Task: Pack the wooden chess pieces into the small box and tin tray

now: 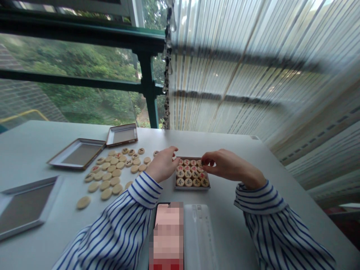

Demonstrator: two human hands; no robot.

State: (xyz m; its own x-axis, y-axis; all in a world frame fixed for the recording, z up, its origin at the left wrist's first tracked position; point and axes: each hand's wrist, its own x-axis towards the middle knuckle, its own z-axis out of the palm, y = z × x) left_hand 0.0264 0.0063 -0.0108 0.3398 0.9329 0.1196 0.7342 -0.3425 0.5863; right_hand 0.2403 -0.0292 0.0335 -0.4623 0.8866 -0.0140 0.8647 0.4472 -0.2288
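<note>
Head view: your hands work at a shallow, square, dark-rimmed tray (pixel 192 188) of round, pale, character-marked pieces (pixel 188 182).
Your right hand's (pixel 225 162) grip pinches one piece (pixel 203 163) at the far right corner; your left hand (pixel 163 164), grip slack, is beside the far left corner. More round, pale pieces (pixel 105 185) lie leftward on the white worktop (pixel 233 146).

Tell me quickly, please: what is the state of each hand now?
Left hand: looks open, at the far left corner of the box.
Right hand: at a piece near the far right corner; closed grip uncertain.
</note>
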